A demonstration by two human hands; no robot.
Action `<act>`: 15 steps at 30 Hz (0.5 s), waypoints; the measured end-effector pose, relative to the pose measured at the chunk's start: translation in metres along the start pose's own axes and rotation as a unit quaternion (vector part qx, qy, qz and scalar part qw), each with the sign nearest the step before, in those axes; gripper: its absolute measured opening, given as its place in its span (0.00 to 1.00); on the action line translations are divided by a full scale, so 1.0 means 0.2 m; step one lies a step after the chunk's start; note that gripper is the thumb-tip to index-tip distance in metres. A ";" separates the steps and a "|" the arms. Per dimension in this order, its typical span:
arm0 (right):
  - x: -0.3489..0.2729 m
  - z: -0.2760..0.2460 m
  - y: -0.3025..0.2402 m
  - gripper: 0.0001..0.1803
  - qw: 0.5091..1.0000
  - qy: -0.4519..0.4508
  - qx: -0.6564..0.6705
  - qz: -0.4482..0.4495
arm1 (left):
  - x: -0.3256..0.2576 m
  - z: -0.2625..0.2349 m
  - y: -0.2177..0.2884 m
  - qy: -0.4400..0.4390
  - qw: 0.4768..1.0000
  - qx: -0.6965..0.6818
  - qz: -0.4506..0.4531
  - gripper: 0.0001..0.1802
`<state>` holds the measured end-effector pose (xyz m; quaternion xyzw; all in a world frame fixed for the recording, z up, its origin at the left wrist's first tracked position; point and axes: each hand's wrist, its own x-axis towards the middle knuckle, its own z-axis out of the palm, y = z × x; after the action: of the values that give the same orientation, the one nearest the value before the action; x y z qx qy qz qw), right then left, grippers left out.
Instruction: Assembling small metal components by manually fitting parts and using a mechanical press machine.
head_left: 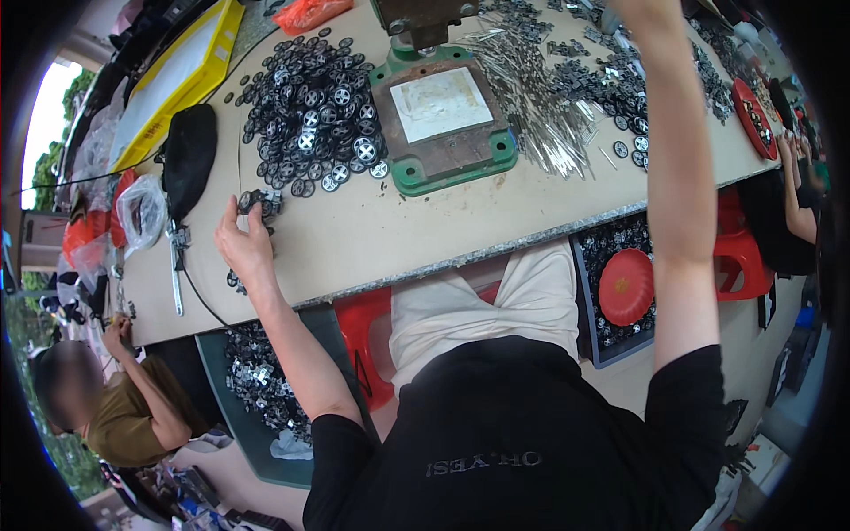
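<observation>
Left of the beige table, daylight and green trees showed through an opening; at the table's near edge, a red stool stood on pale floor.

Here's my pale table, and it's loaded: a heap of black wheels spreads across the far left, the green-footed press stands right beside it, thin metal pins fan out to the right, and over at the right edge sits a red dish!
</observation>
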<state>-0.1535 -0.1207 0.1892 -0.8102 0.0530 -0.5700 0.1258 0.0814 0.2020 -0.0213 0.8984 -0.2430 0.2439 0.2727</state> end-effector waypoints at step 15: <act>-1.13 -0.21 0.20 0.07 0.892 -0.158 -0.037 0.421 | -0.04 0.23 0.55 -0.194 0.941 -0.199 0.191 0.15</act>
<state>-0.2677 -0.1123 -0.0137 -0.7958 0.3893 -0.3254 0.3306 0.0259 0.0966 -0.0187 0.7923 -0.5019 0.0591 0.3418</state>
